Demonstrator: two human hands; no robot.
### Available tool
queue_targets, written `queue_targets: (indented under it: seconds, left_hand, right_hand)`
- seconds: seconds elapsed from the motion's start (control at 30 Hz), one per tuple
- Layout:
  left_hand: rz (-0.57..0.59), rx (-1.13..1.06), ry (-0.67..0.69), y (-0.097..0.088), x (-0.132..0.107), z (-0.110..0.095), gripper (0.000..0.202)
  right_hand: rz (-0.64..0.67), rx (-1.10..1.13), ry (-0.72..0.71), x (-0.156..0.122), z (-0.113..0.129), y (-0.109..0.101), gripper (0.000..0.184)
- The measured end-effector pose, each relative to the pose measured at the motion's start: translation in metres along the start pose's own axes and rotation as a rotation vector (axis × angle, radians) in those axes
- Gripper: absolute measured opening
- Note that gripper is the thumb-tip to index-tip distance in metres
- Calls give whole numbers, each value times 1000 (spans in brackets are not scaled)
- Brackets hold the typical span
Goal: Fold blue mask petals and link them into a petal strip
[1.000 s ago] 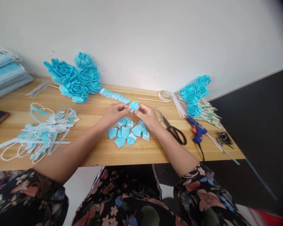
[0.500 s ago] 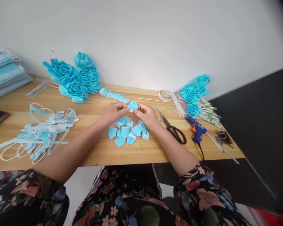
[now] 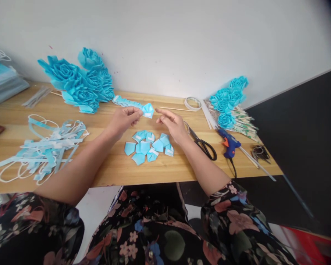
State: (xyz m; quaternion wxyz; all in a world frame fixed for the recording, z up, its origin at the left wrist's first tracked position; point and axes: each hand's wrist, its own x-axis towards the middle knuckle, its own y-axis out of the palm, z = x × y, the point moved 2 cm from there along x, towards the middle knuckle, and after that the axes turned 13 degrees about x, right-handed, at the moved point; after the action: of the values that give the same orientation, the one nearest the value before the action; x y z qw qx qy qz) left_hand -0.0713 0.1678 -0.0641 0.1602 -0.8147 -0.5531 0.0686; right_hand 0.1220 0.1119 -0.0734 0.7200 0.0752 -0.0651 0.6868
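Note:
My left hand (image 3: 124,120) pinches a small folded blue petal piece (image 3: 148,109) by its left edge, holding it over the right end of an overlapping row of similar folded pieces (image 3: 124,101). A white strip shows along the bottom of the pinched petal. Just to its right, my right hand (image 3: 174,125) is open, its fingers stretched leftward and apart from the petal. Several more blue folded pieces (image 3: 145,148), some bearing white strips, lie loosely grouped on the wooden table (image 3: 105,176) between my forearms.
Blue fabric roses (image 3: 79,79) stand at back left, a smaller bunch (image 3: 227,99) at back right. Strips with white loops (image 3: 55,147) lie left. Rightward are a tape roll (image 3: 192,103), a thin stick (image 3: 176,109), scissors (image 3: 205,148) and a blue glue gun (image 3: 229,143).
Both hands held the petal before; the right has let go and its fingers have spread. The left hand has carried the petal slightly left and away from me, toward the row.

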Motion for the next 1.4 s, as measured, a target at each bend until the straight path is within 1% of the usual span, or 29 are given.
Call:
queue_targets:
  seconds: [0.07,0.13,0.2,0.27,0.43,0.53,0.67,0.73,0.8,0.9,1.03,1.17,1.23,1.3,1.37,1.4]
  left_hand:
    - [37,25,-9,-7,3,2,27]
    - [109,46,-28,-12,5,5,27]
    - [195,60,-38,-14,6,8,28]
    - [252,69,-32,-14,6,10,28]
    - [282,97,3,-11,5,12,30]
    - [250,92,-3,-9,6,13,28]
    - [121,47,-13,-2,4,12,29]
    - [84,18,-6,3,1,10,31]
    - [84,-10,6,9,-1,8,32]
    - [105,-29,6,14,-3,4,32]
    - [84,1,-10,14,-4,-1,29]
    - [93,80,36,14,-7,-5,25]
    - [69,129,49,14,-8,-5,24]
    - [30,156,49,14,-8,-3,25]
    - [1,151,47,14,-7,-1,25]
    - [-9,143,45,14,-7,1,25]
  right_hand:
    - [-23,2,-7,0,0,-2,37]
    - [-42,-1,-11,1,-1,-4,36]
    - [-58,1,-13,1,-3,-5,36]
    - [-76,10,-16,2,-5,-6,37]
    - [-119,44,-32,6,-9,-9,38]
    - [-104,38,-29,5,-6,-9,38]
    - [16,22,-23,2,-4,-3,43]
    - [67,8,-21,2,-6,-1,48]
    - [94,-16,-18,3,-9,0,52]
    - [98,-32,-26,4,-12,0,54]
    - [88,-30,-34,3,-10,1,55]
    - [100,-51,-14,2,-8,3,55]
    - [56,-52,-36,1,-5,3,54]
    - [-47,-84,-91,0,0,1,46]
    - [-138,-184,-176,-3,5,1,30]
    - [-150,-258,-220,-5,7,2,21]
